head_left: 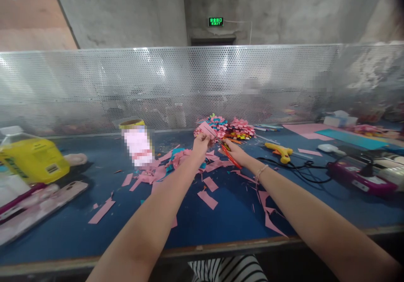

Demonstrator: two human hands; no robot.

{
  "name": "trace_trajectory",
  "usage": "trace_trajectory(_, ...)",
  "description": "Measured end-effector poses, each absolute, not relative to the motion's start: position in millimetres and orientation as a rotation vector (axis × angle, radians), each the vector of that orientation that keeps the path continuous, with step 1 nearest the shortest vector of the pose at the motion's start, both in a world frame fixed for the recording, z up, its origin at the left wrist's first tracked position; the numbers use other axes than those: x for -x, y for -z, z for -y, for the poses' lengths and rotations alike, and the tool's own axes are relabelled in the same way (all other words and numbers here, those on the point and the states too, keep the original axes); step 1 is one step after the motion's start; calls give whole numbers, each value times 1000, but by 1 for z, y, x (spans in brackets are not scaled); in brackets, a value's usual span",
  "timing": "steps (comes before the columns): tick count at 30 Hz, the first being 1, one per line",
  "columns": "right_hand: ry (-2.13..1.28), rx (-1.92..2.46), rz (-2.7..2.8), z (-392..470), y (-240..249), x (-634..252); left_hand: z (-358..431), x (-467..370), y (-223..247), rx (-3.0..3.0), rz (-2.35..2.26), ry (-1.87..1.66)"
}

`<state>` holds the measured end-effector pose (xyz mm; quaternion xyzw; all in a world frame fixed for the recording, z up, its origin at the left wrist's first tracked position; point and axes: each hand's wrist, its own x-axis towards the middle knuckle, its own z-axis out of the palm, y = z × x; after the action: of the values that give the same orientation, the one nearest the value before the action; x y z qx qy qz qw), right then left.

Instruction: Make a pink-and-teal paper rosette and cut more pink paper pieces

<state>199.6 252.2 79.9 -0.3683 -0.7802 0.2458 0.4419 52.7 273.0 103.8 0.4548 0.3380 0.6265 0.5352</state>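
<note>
My left hand [203,142] is closed on a small pink paper piece [208,129], held up above the table. My right hand [235,151] grips red-handled scissors [231,157], whose blades reach to the paper's right edge. Just behind the hands are layered paper flowers, one pink and blue [217,123] and one mostly pink [240,127]. Another blue and pink paper flower [178,159] lies left of my left forearm, partly hidden by it. Pink paper scraps [207,199] are scattered over the blue table [227,223] around and below both hands.
Left side: a yellow bottle [38,158], a phone [69,193] and a blurred bright screen [138,145] against a container. Right side: a yellow glue gun [279,150], black cables, a purple power strip [360,176] and coloured sheets [307,131]. A perforated metal panel [176,80] stands behind.
</note>
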Motion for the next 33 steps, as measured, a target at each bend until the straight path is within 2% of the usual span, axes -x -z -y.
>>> trace_trajectory(11, -591, 914, 1960, -250, -81, -198, -277, -53, -102, -1087, -766, -1515)
trace_trajectory(22, -172, 911, 2128, -261, -76, -202, -276, -52, -105, -1066, -743, -1540)
trace_trajectory(33, -111, 949, 2117, -263, -73, -200, -268, -53, -113, -966, -778, -1540)
